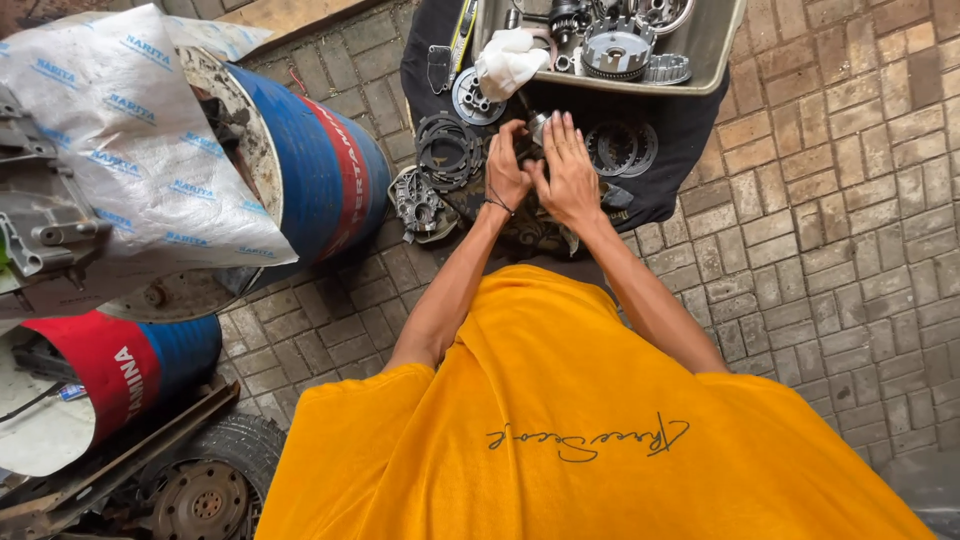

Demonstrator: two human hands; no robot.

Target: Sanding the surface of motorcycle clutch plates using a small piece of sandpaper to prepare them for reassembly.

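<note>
Together, both hands [540,170] cup a small metal part [537,122] (round).

Small metal part [537,124] at fingertips, over dark cloth [660,185].

Part is round, silvery-grey, mostly hidden; only its top edge shows between the two hands. Left hand [507,170] curls fingers around it from the left; right hand [570,175] lies flatter, fingers extended, touching it from the right. Hands touch each other. Exact shape and orientation of part cannot be told. It sits between stacked rings and toothed discs.
</note>
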